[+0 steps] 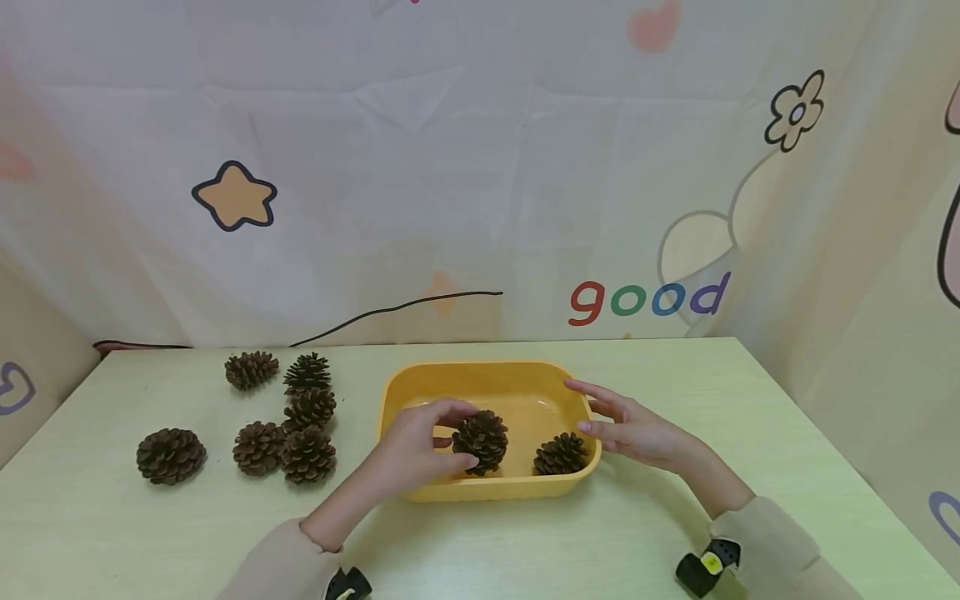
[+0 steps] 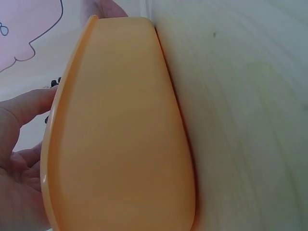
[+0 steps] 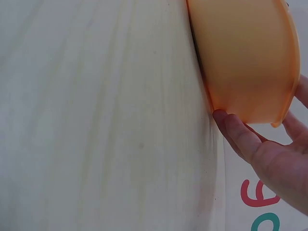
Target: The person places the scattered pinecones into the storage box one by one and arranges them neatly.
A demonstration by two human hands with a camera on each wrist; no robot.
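My left hand point(image 1: 420, 446) holds a brown pine cone point(image 1: 481, 442) between thumb and fingers, over the inside of a yellow plastic basin point(image 1: 495, 490). A second pine cone point(image 1: 561, 455) lies in the basin's near right corner. My right hand point(image 1: 637, 432) holds the basin's right end, thumb at the rim. In the right wrist view, its fingers point(image 3: 243, 137) lie along the outer wall. The left wrist view shows mostly the basin's near outer wall point(image 2: 120, 120); the left hand point(image 2: 21, 159) is beyond the rim, its pine cone almost wholly hidden.
Several pine cones lie left of the basin: a close group point(image 1: 307, 454), one at the back point(image 1: 251, 370), and one at the far left point(image 1: 171, 456). A printed curtain point(image 1: 480, 183) hangs behind the pale table point(image 1: 480, 550).
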